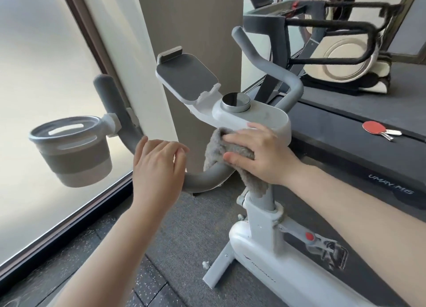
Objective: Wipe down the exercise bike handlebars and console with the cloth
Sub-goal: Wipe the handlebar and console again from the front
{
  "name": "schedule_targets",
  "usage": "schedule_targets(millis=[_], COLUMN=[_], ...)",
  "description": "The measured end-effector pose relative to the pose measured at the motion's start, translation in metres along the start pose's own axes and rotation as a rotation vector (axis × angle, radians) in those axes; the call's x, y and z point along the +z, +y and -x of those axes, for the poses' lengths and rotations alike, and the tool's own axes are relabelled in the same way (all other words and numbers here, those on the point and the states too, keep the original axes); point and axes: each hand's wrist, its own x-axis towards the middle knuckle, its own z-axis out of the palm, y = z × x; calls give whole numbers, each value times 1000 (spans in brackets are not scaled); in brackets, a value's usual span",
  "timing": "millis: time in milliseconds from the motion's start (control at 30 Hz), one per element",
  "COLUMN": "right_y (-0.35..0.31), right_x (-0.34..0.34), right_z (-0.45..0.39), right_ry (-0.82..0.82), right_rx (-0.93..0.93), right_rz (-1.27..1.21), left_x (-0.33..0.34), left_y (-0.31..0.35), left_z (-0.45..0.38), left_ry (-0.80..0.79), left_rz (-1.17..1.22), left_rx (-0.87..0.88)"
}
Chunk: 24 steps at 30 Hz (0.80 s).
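Right hand (258,153) is gripping the fluffy grey cloth (221,154), pressing it against the near edge of the white oval console (251,116) where the curved grey handlebar (205,177) joins; left hand (159,166) is hovering relaxed, fingers loosely spread, over the bar's left bend, beside the grey cup holder (73,150)

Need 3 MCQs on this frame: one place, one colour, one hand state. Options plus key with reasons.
1. Where is the cup holder mounted?
A. On the left handlebar
B. On the console
C. On the treadmill

2. What colour is the cloth?
A. Blue
B. Grey
C. Yellow

3. What is the right hand doing?
A. Hanging idle
B. Turning the knob
C. Gripping the cloth

Key: 1 A, it clamps to the left handlebar. 2 B, the fabric is grey. 3 C, fingers and thumb curl round the cloth just below the console, while the left hand is open.
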Motion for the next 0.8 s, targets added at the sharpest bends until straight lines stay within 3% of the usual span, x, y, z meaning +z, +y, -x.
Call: schedule_targets(millis=[67, 133, 200, 333, 467, 667, 800], right_y=[12, 1, -26, -79, -128, -118, -140], right_x=[-3, 15, 35, 62, 74, 77, 99], right_z=[3, 14, 21, 8, -32, -7, -60], right_ry=[15, 152, 256, 286, 236, 166, 137], right_rx=[110, 137, 97, -13, 34, -4, 151], right_rz=[-39, -82, -142, -121, -53, 163, 274], left_x=[-3, -10, -21, -48, -73, -92, -96], left_y=[-1, -8, -19, -43, -65, -90, -103], left_z=[4, 12, 18, 7, -18, -33, -43], left_ry=[-19, -76, -179, -307, -270, -50, 10], left_rz=[27, 19, -28, -196, -354, -387, -340], left_rx=[34, 120, 216, 280, 284, 204, 177])
